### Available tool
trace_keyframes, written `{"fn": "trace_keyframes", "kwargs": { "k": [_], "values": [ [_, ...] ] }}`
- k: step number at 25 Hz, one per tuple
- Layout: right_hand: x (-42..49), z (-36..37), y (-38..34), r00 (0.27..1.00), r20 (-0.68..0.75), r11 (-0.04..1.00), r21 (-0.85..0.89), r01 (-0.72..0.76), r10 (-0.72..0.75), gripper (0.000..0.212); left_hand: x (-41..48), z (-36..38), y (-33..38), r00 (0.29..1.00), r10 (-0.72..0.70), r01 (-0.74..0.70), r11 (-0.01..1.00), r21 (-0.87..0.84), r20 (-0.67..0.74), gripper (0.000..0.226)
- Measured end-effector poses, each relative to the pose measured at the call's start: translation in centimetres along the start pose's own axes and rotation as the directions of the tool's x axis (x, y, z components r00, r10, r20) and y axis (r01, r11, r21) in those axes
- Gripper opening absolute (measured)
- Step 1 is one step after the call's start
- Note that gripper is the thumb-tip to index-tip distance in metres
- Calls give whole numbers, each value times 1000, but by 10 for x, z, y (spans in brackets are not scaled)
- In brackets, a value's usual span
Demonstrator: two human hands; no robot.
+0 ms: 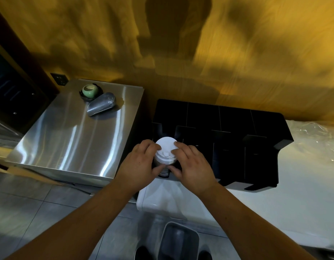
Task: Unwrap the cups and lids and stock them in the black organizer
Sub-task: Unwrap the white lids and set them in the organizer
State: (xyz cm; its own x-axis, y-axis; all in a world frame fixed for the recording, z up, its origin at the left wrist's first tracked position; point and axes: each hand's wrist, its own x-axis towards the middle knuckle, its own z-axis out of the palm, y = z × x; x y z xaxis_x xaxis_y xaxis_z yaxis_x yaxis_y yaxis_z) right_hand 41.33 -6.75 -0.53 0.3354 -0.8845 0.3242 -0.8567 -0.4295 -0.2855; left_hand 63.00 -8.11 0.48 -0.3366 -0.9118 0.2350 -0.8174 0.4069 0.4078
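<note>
Left hand [141, 162]: fingers curled against the left side of the lid stack, thumb low at its front.
Right hand [192, 164]: fingers wrapped on the stack's right side, thumb underneath.
Stack of white lids [165, 150]: upright between both hands, at the front-left compartment of the black organizer [228, 128].
Bench [274, 194]: white, carrying the organizer; crumpled clear wrap [316, 141] to its right.
Steel cabinet [68, 139]: left, with metal scoop [101, 106] and green cup [89, 90].

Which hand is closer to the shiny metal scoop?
Left. The left hand grips the stack of white lids on the side facing the metal scoop; the right hand is on the stack's far side.
</note>
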Motion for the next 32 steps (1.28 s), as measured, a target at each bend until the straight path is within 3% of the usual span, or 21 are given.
{"fn": "trace_keyframes", "kwargs": {
  "k": [21,32],
  "values": [
    [2,-23,-9,999,46,998,-49,-26,28,65,-6,-11,11,999,-34,34,999,-34,-17,82],
    [-15,-21,0,998,66,997,-82,-8,14,93,-16,-15,6,997,-56,49,989,141,43,109]
  ]
}}
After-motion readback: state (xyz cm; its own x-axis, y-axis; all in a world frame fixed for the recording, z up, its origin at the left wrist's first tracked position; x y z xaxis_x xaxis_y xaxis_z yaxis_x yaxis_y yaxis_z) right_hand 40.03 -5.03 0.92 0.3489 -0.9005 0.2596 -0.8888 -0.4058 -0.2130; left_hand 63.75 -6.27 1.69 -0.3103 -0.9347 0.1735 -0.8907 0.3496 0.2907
